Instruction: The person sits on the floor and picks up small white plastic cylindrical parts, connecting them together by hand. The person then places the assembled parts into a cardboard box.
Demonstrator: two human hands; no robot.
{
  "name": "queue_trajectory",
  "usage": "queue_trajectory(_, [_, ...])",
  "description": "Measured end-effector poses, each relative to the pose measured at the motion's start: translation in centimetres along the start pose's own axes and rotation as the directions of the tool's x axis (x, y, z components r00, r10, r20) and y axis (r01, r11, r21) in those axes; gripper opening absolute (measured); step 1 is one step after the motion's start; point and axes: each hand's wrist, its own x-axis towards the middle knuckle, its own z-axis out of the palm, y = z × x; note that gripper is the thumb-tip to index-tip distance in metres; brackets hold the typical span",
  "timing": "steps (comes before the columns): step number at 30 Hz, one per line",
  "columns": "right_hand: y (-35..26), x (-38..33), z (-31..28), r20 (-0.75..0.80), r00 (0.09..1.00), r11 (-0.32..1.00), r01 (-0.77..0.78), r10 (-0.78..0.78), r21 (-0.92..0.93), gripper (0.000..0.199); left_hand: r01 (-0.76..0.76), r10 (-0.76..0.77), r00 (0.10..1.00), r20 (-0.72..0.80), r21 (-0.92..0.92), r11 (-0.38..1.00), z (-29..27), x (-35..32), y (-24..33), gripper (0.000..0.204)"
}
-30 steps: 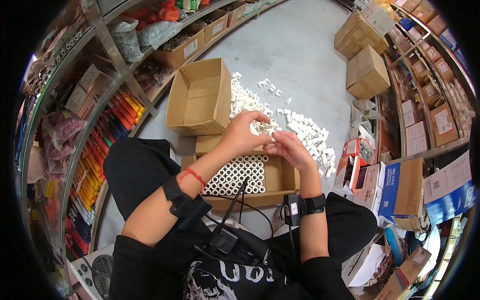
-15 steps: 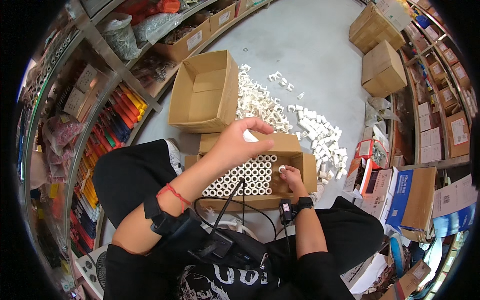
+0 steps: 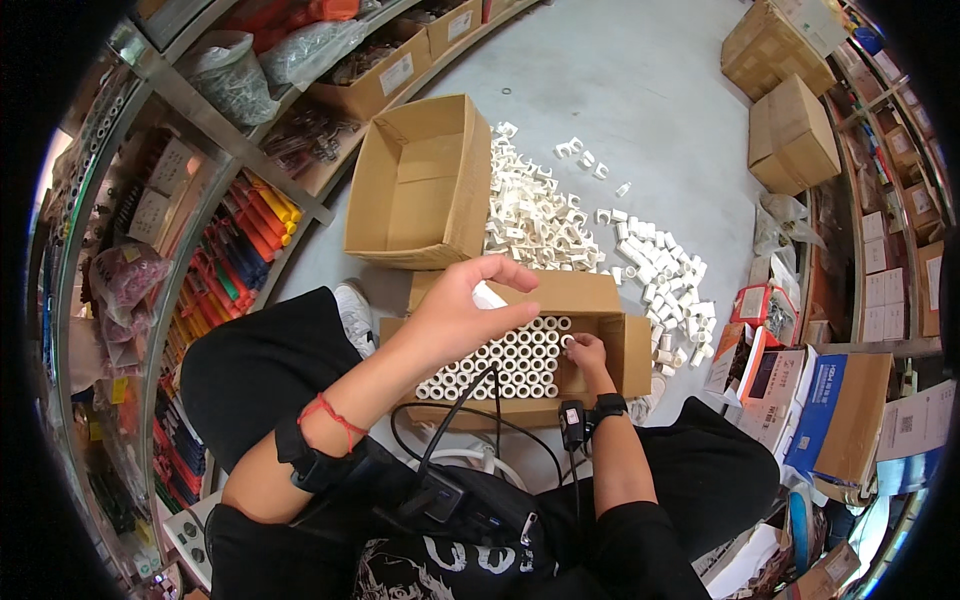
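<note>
A cardboard box [image 3: 635, 358] stands between my legs, with rows of white pipe couplings [image 3: 488, 378] set on end in its left and middle part. My right hand [image 3: 589, 352] is inside the box, its fingertips pinching a white coupling [image 3: 567, 341] against the right end of a row near the far side. Above the box's far left part, my left hand [image 3: 455, 312] is raised, thumb and forefinger apart. A white coupling [image 3: 488, 297] rests in its palm under the other fingers, partly hidden. That forearm and hand cover part of the rows.
Beyond the box, loose white couplings [image 3: 665, 265] and a heap of white pipe clips [image 3: 540, 215] lie on the floor. An open cardboard box [image 3: 415, 185] stands far left. Shelves flank both sides. A black cable [image 3: 455, 405] loops before the near rim.
My right hand has brought its coupling from the bare part of the box up against the end of a row. The left hand holds nearly the same pose, and the whole view has shifted slightly.
</note>
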Motion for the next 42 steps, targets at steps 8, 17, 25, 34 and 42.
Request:
queue_trajectory(8, [0.3, 0.2, 0.9, -0.095, 0.995, 0.988, 0.048, -0.034, 0.149, 0.012, -0.043, 0.043, 0.999, -0.015, 0.018, 0.999, -0.9, -0.7, -0.9, 0.023])
queue_trajectory(17, [2.5, 2.0, 1.0, -0.111, 0.992, 0.996, 0.068, -0.063, 0.048, 0.021, -0.021, 0.021, 1.0, 0.006, -0.007, 1.0, -1.1, -1.1, -0.8, 0.023])
queue_trajectory(25, [-1.3, 0.4, -0.1, -0.303, 0.951, 0.998, 0.043, -0.055, -0.046, 0.015, 0.182, -0.151, 0.979, 0.138, -0.254, 0.95, -0.5, -0.4, 0.4, 0.033])
queue_trajectory(34, [-24.7, -16.8, 2.8, 0.396, 0.784, 0.793, 0.192, -0.478, 0.578, 0.027, 0.096, -0.178, 0.982, -0.066, -0.636, 0.765, 0.1, 1.2, -1.3, 0.033])
queue_trajectory(42, [-25.9, -19.4, 1.9, 0.31, 0.826, 0.848, 0.326, -0.47, 0.417, 0.023, 0.125, -0.078, 0.991, 0.111, -0.52, 0.845, 1.4, 0.1, -0.7, 0.069])
